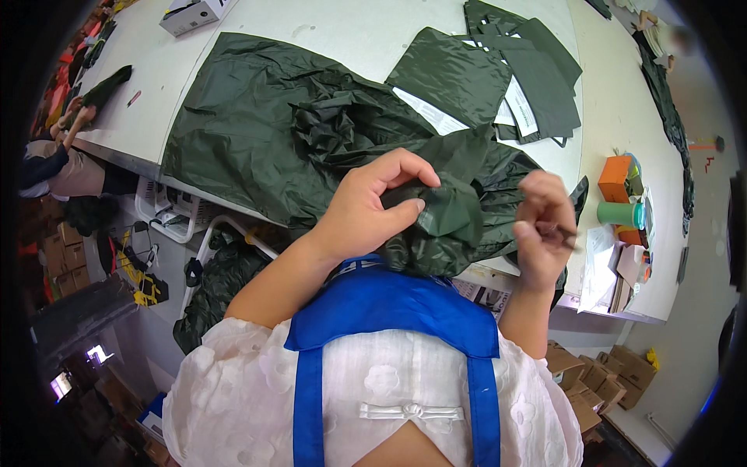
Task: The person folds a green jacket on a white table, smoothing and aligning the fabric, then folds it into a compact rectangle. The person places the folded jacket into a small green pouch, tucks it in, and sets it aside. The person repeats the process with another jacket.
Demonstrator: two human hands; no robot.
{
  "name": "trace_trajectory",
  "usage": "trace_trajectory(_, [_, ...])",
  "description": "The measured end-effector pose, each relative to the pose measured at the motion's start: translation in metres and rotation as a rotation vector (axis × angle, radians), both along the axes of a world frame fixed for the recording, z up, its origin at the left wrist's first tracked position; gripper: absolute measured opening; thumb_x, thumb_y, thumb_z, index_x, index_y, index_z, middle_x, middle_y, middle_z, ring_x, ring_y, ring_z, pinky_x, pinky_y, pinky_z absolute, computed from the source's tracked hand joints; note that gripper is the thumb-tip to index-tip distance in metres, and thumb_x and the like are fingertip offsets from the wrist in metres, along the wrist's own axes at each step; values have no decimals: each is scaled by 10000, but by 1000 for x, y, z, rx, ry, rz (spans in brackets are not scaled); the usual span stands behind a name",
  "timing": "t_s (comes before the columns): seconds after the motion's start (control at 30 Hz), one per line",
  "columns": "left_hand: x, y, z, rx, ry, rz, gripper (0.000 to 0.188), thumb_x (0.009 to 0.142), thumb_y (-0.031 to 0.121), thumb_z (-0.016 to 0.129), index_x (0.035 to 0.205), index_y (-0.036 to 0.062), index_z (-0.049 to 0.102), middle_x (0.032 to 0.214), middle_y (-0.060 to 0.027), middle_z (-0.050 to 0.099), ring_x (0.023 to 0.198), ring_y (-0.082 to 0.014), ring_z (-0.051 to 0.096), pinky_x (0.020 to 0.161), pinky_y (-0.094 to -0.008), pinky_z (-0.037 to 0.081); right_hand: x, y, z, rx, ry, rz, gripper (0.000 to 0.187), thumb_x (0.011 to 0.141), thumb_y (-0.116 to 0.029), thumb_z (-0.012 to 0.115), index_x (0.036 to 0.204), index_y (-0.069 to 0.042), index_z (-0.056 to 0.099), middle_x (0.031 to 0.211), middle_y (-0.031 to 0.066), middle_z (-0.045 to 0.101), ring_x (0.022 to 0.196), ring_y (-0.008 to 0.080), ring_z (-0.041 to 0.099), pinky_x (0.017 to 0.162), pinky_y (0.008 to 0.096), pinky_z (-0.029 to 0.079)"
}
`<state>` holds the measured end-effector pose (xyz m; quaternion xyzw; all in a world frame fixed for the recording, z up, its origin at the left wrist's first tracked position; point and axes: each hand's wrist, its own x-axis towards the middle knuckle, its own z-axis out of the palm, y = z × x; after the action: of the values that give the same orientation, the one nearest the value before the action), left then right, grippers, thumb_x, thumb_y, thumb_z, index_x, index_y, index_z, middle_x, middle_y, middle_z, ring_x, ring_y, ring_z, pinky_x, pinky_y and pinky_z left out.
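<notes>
A large dark green, thin shiny garment (257,124) lies spread and crumpled over the white table (350,31). My left hand (373,206) pinches a bunched fold of this fabric at the table's near edge. My right hand (545,226) is closed beside it, fingers curled on a thin dark strand or edge of the same fabric. A stack of folded dark green pieces (498,70) with white labels lies further back on the table.
A white box (191,14) sits at the far left of the table. An orange box (615,177), a green roll (618,212) and papers lie at the right edge. Another person's hand (78,117) works at the left. Cardboard boxes (599,377) stand on the floor.
</notes>
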<state>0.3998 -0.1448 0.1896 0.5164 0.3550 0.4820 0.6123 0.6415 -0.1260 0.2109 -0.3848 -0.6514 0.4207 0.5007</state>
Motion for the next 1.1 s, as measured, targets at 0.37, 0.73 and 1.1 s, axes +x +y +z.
trace_trajectory(0.37, [2,-6,9,-25,42,-48,296,784,-106,547,1065,-13,539,1065,-68,599,1036,-106,564,904,-248,436,-43,0,11,302,-417,23,200,688,22,748,853,-51,664,776,71,628,632,191,595,523,292,458])
trace_trajectory(0.73, [2,-5,11,-68,108,-25,255,811,-45,635,1045,-6,542,1001,-50,640,950,-75,596,823,-215,456,-46,0,16,211,-377,89,259,675,32,755,911,-38,672,831,66,586,677,147,577,543,253,456])
trace_trajectory(1.1, [2,-3,5,-20,54,-15,240,812,-56,626,1028,1,538,1001,-45,618,945,-101,611,839,-232,462,-24,0,12,268,-320,210,241,669,-119,801,853,-49,662,796,55,582,709,167,558,593,276,443])
